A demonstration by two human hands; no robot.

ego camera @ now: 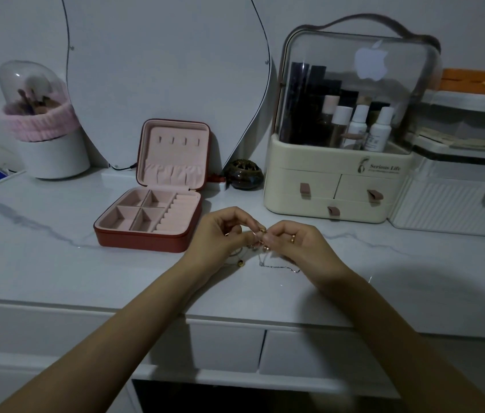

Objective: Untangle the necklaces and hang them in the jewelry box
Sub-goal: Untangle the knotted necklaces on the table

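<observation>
A tangle of thin necklaces (260, 244), gold beads and silver chain, hangs between my two hands just above the marble tabletop. My left hand (219, 235) pinches one side of the tangle. My right hand (290, 241), wearing a ring, pinches the other side. A loop of silver chain (277, 266) trails onto the table below them. The red jewelry box (146, 234) stands open to the left of my hands, its pink lid upright with several small hooks (179, 141) and a gathered pocket; no necklace hangs there.
A cream cosmetics organizer (336, 186) with a clear lid stands back right, a white ribbed case (444, 204) beside it. A dark round burner (244, 174) sits behind the box, under a mirror (160, 70). A brush holder (47, 144) is far left.
</observation>
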